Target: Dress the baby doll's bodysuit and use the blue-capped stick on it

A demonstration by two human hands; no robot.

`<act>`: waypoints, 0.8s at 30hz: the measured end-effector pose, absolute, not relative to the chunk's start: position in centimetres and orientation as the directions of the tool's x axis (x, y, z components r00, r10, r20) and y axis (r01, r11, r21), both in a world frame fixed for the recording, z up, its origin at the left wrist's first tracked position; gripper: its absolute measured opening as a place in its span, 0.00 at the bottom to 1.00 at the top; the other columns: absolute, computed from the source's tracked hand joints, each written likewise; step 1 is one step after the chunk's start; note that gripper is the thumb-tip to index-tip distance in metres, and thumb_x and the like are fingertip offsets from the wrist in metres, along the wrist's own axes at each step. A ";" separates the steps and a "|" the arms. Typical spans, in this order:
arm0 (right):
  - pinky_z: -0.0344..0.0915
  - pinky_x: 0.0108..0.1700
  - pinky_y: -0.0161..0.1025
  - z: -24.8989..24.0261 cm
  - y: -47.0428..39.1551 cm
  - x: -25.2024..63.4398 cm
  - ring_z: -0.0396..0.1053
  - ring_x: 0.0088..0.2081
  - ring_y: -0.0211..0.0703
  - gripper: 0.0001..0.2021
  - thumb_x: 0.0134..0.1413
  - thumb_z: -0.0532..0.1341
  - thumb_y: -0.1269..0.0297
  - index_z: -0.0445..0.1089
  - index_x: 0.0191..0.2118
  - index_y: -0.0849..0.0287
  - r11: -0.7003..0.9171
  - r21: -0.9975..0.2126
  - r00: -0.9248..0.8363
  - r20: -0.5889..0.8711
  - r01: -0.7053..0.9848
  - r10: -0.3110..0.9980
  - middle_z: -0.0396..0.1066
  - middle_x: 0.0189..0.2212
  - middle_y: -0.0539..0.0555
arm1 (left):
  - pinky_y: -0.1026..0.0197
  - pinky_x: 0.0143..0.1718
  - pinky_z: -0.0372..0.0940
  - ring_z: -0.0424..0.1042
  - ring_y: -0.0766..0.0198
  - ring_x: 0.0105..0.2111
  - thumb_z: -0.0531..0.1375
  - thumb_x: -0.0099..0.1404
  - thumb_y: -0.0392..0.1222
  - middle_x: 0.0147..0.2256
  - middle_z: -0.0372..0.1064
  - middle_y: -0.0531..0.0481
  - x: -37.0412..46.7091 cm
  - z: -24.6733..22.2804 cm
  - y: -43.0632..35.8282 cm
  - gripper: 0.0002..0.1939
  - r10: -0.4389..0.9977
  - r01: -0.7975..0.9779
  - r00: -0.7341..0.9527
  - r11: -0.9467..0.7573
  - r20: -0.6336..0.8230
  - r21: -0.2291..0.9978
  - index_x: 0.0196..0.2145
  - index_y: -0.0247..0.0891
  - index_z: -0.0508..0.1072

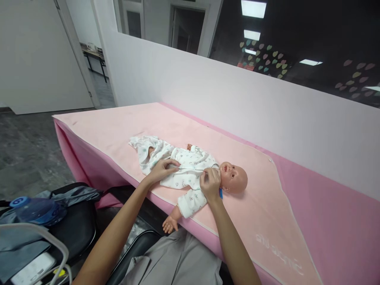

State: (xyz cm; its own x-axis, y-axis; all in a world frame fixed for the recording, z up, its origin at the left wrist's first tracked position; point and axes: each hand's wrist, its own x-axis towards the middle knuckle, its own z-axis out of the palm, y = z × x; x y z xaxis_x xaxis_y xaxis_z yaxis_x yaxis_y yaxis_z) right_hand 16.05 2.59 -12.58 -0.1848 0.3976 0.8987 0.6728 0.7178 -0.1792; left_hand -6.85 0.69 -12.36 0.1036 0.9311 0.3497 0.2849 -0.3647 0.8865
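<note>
A baby doll (237,179) lies on its back on a pink mat (267,213), its head to the right. It wears a white printed outfit (192,158) with long sleeves and legs. My left hand (162,170) pinches the front edge of the outfit near the doll's waist. Up at the chest, close to the neck, my right hand (210,182) has its fingers closed on the outfit's front edge. One doll hand (170,224) hangs over the near edge of the table. A bit of blue shows beside the doll's neck.
Behind the table (335,206) stands a white wall (237,107) with a dark window above. At the lower left, a black chair (77,225) holds a blue bottle (38,209), grey cloth and a white device (34,271) with cables.
</note>
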 end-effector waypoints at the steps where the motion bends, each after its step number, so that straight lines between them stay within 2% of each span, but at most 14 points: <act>1: 0.56 0.39 0.37 -12.6 2.6 16.1 0.59 0.29 0.36 0.03 0.49 0.53 0.75 0.60 0.28 0.61 0.715 -0.180 -0.185 0.898 0.675 0.400 0.64 0.24 0.50 | 0.58 0.46 0.61 0.69 0.58 0.42 0.62 0.56 0.46 0.40 0.71 0.46 -6.9 -12.3 0.7 0.12 0.929 0.291 0.107 -0.369 0.353 0.883 0.34 0.36 0.73; 8: 0.56 0.37 0.36 -12.6 2.4 16.0 0.59 0.30 0.36 0.04 0.49 0.53 0.74 0.60 0.27 0.61 0.693 -0.174 -0.199 0.884 0.700 0.424 0.63 0.24 0.51 | 0.59 0.44 0.61 0.68 0.60 0.42 0.61 0.57 0.46 0.39 0.70 0.48 -6.9 -12.1 0.5 0.10 0.918 0.333 0.143 -0.398 0.371 0.855 0.33 0.37 0.71; 14: 0.57 0.37 0.36 -12.5 2.3 15.9 0.60 0.30 0.36 0.03 0.47 0.54 0.75 0.61 0.28 0.61 0.692 -0.124 -0.226 0.892 0.711 0.393 0.64 0.24 0.51 | 0.58 0.45 0.61 0.67 0.59 0.42 0.63 0.55 0.45 0.40 0.68 0.47 -7.1 -12.3 0.3 0.12 0.887 0.367 0.204 -0.462 0.415 0.808 0.34 0.37 0.68; 24: 0.59 0.38 0.37 -12.2 1.8 15.5 0.61 0.30 0.36 0.04 0.46 0.54 0.76 0.61 0.29 0.61 0.721 -0.093 -0.276 0.884 0.687 0.377 0.65 0.25 0.51 | 0.57 0.44 0.62 0.66 0.59 0.42 0.59 0.60 0.44 0.40 0.67 0.47 -7.0 -12.4 0.2 0.08 0.889 0.383 0.211 -0.457 0.405 0.803 0.34 0.38 0.66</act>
State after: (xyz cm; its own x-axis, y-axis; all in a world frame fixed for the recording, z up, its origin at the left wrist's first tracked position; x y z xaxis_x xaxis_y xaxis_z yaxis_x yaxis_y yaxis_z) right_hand 15.45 1.79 -12.23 -0.2761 0.3775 0.8839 0.6866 0.7210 -0.0935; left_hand -7.01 0.25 -12.42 0.2114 0.8895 0.4052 0.3830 -0.4568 0.8029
